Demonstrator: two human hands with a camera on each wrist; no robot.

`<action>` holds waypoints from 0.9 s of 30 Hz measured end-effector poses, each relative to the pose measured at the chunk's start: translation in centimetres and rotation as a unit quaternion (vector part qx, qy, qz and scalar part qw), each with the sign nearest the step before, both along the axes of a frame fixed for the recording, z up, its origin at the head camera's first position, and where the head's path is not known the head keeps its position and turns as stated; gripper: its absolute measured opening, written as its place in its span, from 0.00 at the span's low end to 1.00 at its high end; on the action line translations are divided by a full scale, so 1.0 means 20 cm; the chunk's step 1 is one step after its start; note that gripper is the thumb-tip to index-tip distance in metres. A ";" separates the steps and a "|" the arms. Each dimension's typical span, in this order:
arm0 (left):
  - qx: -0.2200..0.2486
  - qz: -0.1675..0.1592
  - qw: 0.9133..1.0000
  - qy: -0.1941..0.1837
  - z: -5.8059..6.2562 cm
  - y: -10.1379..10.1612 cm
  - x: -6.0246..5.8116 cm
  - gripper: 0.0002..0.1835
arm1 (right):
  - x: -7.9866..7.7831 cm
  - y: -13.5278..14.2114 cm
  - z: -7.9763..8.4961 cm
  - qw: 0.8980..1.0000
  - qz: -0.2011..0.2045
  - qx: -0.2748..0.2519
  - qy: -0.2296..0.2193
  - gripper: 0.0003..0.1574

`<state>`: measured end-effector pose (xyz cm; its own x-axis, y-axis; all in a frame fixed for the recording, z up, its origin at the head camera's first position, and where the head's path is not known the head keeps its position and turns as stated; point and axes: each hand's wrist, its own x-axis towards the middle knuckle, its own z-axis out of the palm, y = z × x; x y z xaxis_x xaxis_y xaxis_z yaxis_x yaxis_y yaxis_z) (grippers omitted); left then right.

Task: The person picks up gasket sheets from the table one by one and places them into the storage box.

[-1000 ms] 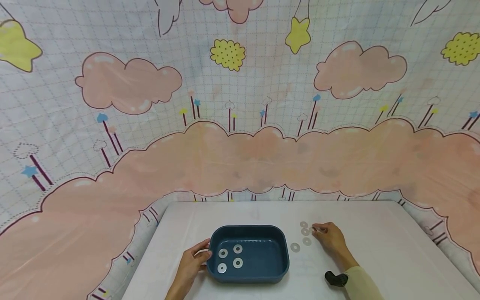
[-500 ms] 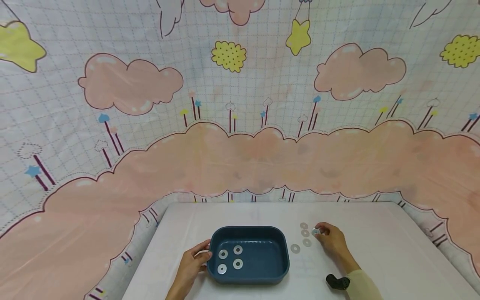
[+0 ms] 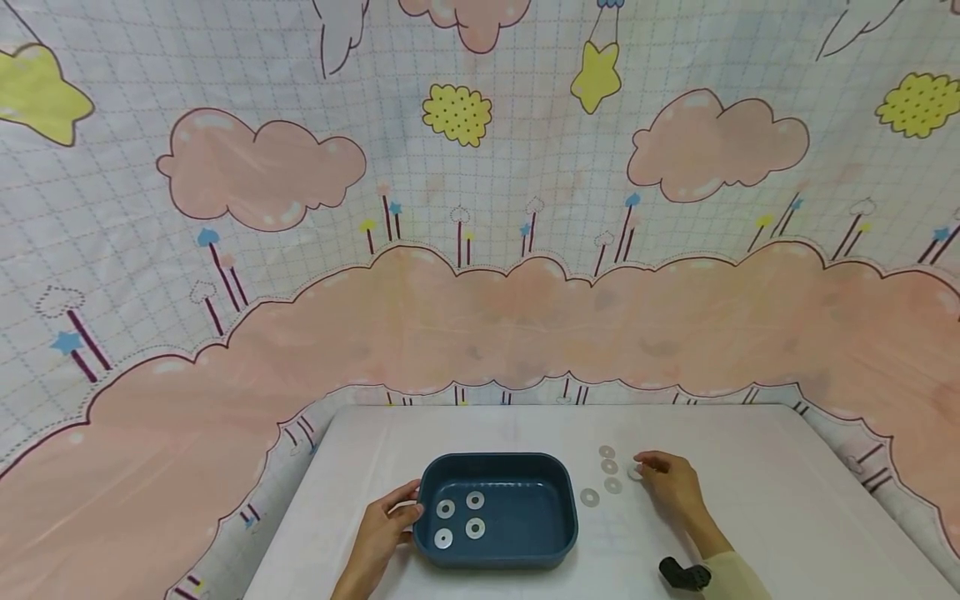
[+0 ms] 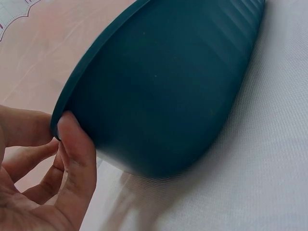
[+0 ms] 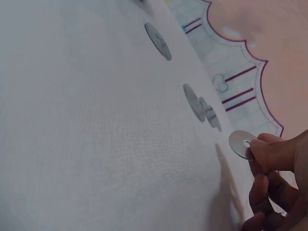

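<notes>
A dark blue rectangular basin (image 3: pixel 528 518) with rounded corners sits on the table. My left hand (image 3: pixel 380 531) grips its left rim, thumb on the outer wall (image 4: pixel 159 91) and fingers over the edge in the left wrist view. Several flat grey metal washers, one of them a washer (image 3: pixel 446 498) at the left, lie inside. To the right, my right hand (image 3: pixel 671 485) pinches another washer (image 5: pixel 237 146) by its edge between thumb and fingers, raised over the table. Several more washers lie between that hand and the basin, including a larger washer (image 3: pixel 584 503).
The white-covered table (image 3: pixel 787 500) extends to both sides. Behind it hangs a cloth backdrop (image 3: pixel 495 325) printed with clouds and stars. A black device (image 3: pixel 684 575) is worn at the right wrist, beside a pale sleeve (image 3: pixel 735 579).
The right hand has picked a washer up off the table and drawn it slightly right, away from the other loose washers. The left hand keeps its hold on the basin.
</notes>
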<state>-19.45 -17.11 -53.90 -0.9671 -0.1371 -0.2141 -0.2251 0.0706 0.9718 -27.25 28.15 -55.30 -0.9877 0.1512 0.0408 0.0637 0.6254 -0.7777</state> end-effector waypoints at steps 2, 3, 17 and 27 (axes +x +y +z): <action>-0.002 -0.001 1.000 -0.001 0.00 0.00 0.00 0.27 | 0.01 0.00 0.01 1.000 -0.001 -0.001 0.008 0.12; -0.002 -0.002 1.000 -0.002 0.00 0.00 0.00 0.27 | 0.01 0.00 0.01 1.000 0.000 -0.002 0.012 0.12; 0.002 0.002 1.000 -0.002 0.00 0.00 0.00 0.27 | 0.06 -0.06 0.14 0.999 0.013 -0.044 0.022 0.13; 0.001 0.000 1.000 -0.001 0.00 0.00 -0.01 0.27 | 0.08 -0.11 0.23 0.995 0.038 -0.078 0.042 0.14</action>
